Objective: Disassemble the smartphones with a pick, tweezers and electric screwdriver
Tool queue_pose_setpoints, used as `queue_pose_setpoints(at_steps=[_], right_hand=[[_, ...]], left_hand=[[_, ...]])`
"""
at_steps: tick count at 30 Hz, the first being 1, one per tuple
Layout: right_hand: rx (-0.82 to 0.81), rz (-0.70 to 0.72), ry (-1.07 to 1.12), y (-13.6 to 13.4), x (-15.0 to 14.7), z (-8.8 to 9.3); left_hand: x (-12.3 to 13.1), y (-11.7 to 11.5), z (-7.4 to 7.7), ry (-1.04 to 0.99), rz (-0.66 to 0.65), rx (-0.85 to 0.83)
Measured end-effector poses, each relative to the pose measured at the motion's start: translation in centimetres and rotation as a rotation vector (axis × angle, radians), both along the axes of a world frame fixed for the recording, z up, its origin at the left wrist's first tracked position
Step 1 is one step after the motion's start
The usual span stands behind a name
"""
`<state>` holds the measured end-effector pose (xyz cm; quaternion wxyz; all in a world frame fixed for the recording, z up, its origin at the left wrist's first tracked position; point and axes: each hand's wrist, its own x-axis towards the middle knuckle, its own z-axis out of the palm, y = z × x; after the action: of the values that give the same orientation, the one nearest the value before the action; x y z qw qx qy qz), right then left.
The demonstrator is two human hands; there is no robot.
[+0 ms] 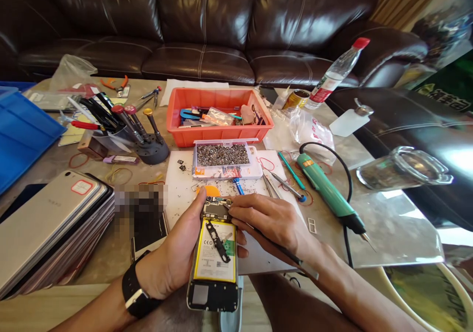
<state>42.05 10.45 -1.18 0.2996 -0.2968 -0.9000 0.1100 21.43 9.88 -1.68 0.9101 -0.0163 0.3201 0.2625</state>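
Observation:
My left hand (173, 243) is closed around an opened phone (212, 296), its back cover off and its yellow-edged battery (209, 258) showing. A loose black bracket (218, 242) lies slantwise across the battery. My right hand (273, 221) grips dark tweezers (283, 250), their tips at the circuit board (216, 210) in the phone's top end. The fingers partly hide the tips, so I cannot tell whether they pinch anything. Just beyond the phone, a clear case of small screws (222, 154) stands on a white sheet (181, 174), near an orange pick (209, 190) and a blue screwdriver (238, 186).
Stacked phones (55, 214) stand at the left, below a screwdriver holder (151, 149) and a blue bin (27, 130). A red tray (218, 135) of parts sits behind the screw case. To the right lie a green soldering-style tool (328, 194), a glass mug (402, 169) and a tilted-looking bottle (334, 78).

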Motion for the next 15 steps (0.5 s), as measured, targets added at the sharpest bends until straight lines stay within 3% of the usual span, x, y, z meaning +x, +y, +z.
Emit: queue_pose_setpoints(at_steps=[8,15], right_hand=[[0.074,0.014,-0.086,-0.1,-0.1,-0.1],[0.129,0.025,-0.086,0.1,-0.3,0.3]], left_hand=[[-0.2,-0.3,-1.3,-0.075,0.023,0.019],[-0.2,-0.3,-1.4,-0.091,0.024,0.076]])
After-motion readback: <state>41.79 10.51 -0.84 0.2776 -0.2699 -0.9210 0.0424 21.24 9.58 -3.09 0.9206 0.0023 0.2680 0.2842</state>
